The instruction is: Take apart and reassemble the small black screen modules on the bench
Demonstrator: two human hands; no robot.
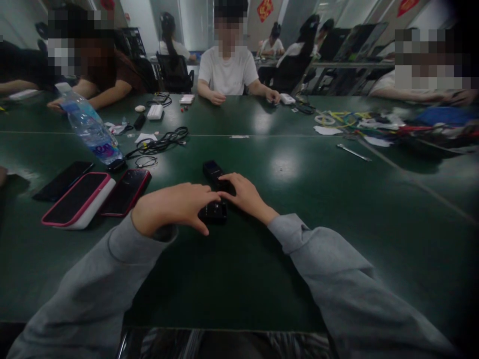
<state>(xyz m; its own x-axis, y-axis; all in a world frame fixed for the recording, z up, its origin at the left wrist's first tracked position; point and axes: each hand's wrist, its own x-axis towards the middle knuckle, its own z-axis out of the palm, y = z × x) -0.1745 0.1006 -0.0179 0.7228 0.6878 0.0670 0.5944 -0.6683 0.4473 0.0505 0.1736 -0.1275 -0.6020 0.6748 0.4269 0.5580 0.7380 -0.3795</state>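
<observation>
Two small black handheld devices with dark fronts lie on the green table, one behind the other. My left hand point(179, 202) is over the nearer black device point(215, 213), its thumb spread from its outstretched fingers. The palm and fingers hide part of that device. My right hand point(245, 197) is beside the farther black device point(212, 169), fingertips at its near end, thumb apart and pointing to my left fingertips. The fingertips of the two hands nearly meet above the gap between the devices. Neither hand visibly grips anything.
To the left lie a pink-edged phone point(77, 199), a red-edged phone point(127, 192) and a dark flat device point(63, 180). Behind them a plastic bottle point(90, 124) leans beside black cables point(164, 142). A metal tool point(354, 152) and tangled wires lie right. People sit opposite.
</observation>
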